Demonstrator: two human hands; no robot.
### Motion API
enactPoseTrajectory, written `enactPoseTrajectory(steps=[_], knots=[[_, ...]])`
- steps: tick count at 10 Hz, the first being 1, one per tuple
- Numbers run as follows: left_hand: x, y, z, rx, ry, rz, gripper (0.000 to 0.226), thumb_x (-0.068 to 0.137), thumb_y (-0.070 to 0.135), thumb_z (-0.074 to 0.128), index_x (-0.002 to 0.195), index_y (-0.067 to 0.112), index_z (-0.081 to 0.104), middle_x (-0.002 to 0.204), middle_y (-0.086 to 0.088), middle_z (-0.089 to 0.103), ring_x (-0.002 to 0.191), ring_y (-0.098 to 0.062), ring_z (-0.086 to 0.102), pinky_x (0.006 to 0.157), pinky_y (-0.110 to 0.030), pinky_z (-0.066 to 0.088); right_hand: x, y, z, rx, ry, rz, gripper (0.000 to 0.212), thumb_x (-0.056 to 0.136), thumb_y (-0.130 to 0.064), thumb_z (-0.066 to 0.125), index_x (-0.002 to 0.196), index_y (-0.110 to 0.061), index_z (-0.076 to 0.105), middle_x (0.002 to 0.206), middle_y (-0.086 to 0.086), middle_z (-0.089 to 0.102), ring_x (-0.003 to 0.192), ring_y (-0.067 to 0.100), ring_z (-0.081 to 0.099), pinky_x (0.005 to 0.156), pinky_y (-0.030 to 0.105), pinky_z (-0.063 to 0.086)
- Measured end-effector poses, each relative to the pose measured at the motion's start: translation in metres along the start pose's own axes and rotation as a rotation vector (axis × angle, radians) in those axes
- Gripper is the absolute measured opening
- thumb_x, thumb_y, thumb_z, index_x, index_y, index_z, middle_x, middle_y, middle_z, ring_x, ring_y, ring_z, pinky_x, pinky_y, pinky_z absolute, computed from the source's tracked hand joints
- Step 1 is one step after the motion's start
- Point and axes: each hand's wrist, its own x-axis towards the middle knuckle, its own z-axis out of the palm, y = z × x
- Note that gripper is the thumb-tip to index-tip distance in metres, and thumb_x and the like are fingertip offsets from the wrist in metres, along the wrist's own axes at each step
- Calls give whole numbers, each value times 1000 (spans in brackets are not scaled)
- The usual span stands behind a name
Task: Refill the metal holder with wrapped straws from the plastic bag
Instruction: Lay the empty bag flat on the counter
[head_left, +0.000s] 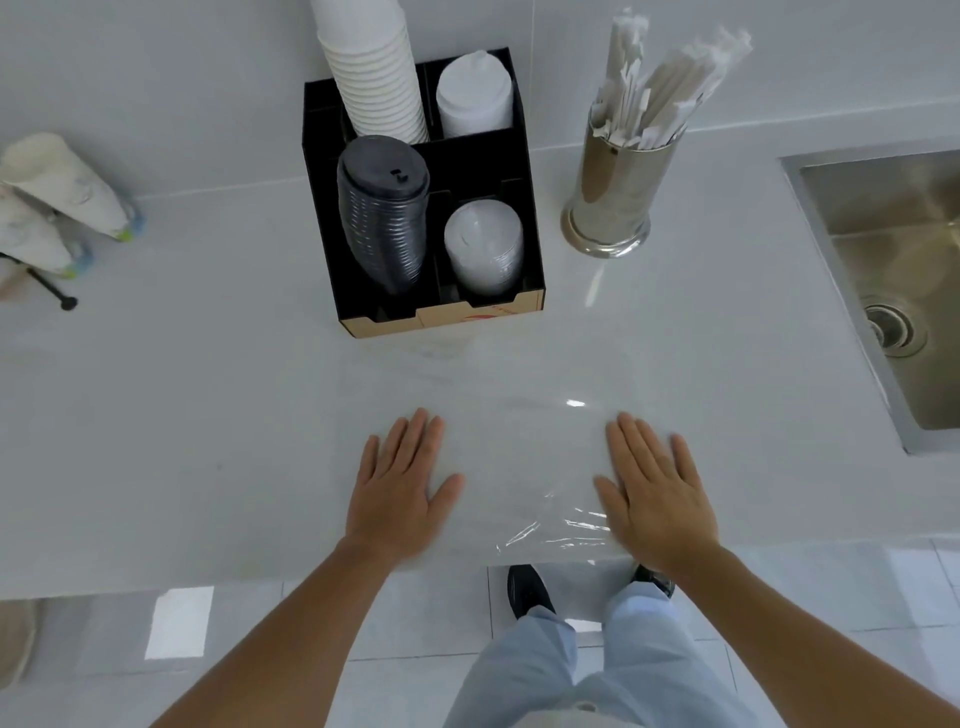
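A shiny metal holder (615, 189) stands on the white counter at the back right, with a bunch of paper-wrapped straws (660, 91) sticking up out of it. A clear plastic bag (524, 447) lies flat on the counter near the front edge, and I see no straws in it. My left hand (400, 488) rests palm down on the bag's left part, fingers spread. My right hand (657, 493) lies flat on the bag's right part, where the plastic is crinkled. Neither hand grips anything.
A black organiser (524, 218) behind the bag holds stacked white cups, black lids and clear lids. A steel sink (883, 270) is sunk into the counter at the right. Stacked paper cups on a wire rack (52, 208) lie at the far left.
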Motion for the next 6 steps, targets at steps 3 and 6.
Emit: enactPoseTrajectory(steps=[3,6], knots=[[0,4,-6,10,-34,-22,77,89,65,10,155,29,-7,165,7,-10,152,-14,-8,121,-39,-8,3,3,-12,27,-89,-21,69,96,-50,23,150,-9,34,158,5,31,144,24,32,118,37,5],[13,21,-54,-211,-80,-56,62,97,45,45,151,21,29,161,2,26,148,-16,22,118,-32,20,26,-3,-68,411,-116,181,53,98,-35,50,148,-23,39,152,-3,43,137,18,42,110,28,31]])
